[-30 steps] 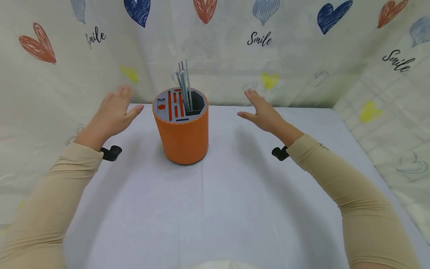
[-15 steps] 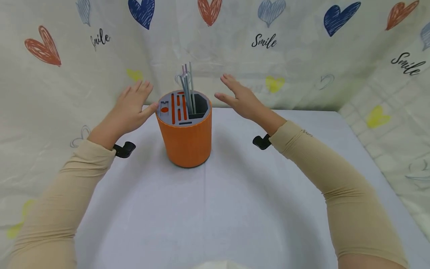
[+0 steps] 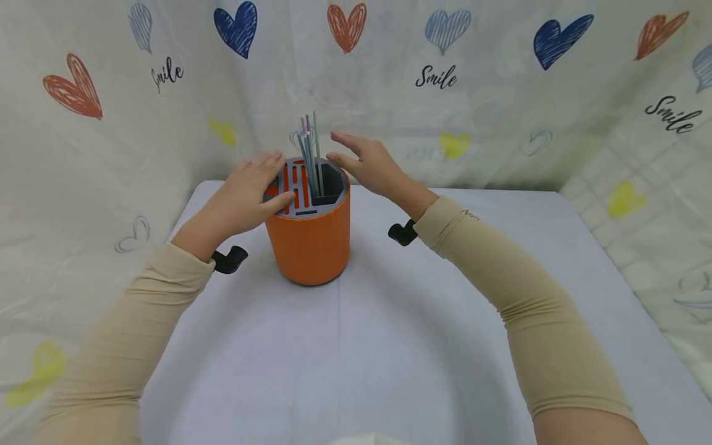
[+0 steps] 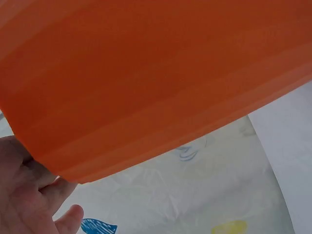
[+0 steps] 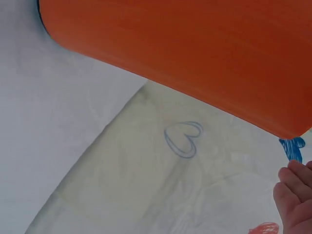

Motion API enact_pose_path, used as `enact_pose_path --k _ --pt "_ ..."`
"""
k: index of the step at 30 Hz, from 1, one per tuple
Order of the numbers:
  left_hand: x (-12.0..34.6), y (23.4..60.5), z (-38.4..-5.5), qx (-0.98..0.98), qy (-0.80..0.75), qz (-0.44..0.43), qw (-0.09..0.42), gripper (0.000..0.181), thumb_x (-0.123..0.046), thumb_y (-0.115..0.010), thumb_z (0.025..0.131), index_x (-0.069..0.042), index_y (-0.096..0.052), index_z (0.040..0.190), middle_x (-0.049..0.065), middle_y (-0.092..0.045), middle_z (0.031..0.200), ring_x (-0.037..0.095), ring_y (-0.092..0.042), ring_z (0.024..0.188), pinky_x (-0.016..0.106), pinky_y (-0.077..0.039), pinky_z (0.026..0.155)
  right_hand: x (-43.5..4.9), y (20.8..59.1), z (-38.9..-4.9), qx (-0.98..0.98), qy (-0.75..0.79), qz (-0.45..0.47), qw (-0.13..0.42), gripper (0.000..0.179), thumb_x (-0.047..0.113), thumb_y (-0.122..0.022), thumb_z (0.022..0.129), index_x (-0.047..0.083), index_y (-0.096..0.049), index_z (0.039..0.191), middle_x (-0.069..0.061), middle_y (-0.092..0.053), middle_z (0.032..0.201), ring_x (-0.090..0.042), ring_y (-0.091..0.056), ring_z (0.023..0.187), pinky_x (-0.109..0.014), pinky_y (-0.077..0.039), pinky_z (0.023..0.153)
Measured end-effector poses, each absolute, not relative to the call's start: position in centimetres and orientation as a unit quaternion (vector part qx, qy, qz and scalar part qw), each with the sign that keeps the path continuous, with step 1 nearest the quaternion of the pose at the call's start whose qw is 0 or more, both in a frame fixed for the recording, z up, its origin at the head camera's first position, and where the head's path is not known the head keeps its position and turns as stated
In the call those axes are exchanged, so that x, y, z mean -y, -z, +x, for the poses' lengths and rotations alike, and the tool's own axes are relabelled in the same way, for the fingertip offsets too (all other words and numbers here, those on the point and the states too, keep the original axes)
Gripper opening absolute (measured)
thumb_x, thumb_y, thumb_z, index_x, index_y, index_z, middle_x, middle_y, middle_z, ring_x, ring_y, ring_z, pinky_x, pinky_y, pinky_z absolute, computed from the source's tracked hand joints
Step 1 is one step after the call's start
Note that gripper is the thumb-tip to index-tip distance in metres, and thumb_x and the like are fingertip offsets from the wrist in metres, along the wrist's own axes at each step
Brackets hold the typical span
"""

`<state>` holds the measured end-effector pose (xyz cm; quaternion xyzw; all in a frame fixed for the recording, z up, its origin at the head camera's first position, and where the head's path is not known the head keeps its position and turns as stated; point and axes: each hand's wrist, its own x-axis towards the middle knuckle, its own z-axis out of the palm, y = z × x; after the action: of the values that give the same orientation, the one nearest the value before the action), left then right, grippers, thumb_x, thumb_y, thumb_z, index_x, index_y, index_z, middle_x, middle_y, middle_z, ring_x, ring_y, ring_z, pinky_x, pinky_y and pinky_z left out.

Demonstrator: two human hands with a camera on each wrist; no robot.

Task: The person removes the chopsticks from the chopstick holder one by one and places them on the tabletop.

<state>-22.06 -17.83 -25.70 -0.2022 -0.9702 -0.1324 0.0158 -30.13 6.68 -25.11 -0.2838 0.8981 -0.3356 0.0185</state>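
Note:
An orange round holder (image 3: 308,253), like a knife block with a grey slotted top (image 3: 300,207), stands upright near the table's back edge. Several thin pale sticks (image 3: 311,161) rise from its dark compartment. My left hand (image 3: 239,198) lies over the left side of the rim, fingers extended and thumb across the slots; in the left wrist view, part of that hand (image 4: 29,195) shows beside the holder's edge. My right hand (image 3: 375,167) is at the right rim with straight fingers; in the right wrist view, its fingers (image 5: 295,190) appear apart from the orange wall (image 5: 185,53).
A white cloth covers the table (image 3: 334,364). Behind and at the sides hangs a pale curtain (image 3: 389,93) printed with hearts and "Smile". Black wrist cameras sit under both wrists, the left camera (image 3: 230,259) close to the holder. Something white shows at the front edge.
Both hands have moved inward to the holder. The left came right onto the rim; the right came left to the other side. The holder has stayed in place on the table.

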Motion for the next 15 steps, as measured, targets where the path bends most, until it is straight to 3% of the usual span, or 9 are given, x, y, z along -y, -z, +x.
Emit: enact_pose_path --k 6,15 --pt "17.3 26.3 -22.3 0.967 0.138 -0.212 0.005 0.069 -0.043 -0.038 0.096 -0.007 -0.013 0.149 0.010 -0.012 0.156 0.029 -0.007 0.144 0.047 -0.006 0.118 -5.9 25.5 -30.5 -0.865 0.427 -0.264 0.008 0.051 0.037 -0.056 0.091 0.018 -0.047 0.138 0.004 -0.051 0.137 -0.010 -0.049 0.125 -0.024 -0.044 0.101" --pt "16.8 27.2 -22.3 0.960 0.158 -0.229 0.006 0.060 -0.036 -0.031 0.098 -0.004 -0.019 0.148 0.008 -0.013 0.156 0.025 -0.006 0.144 0.043 -0.008 0.119 -4.2 25.9 -30.7 -0.821 0.534 -0.203 0.005 0.035 0.031 -0.063 0.087 0.014 -0.067 0.117 -0.004 -0.066 0.116 -0.010 -0.060 0.109 -0.023 -0.052 0.088"
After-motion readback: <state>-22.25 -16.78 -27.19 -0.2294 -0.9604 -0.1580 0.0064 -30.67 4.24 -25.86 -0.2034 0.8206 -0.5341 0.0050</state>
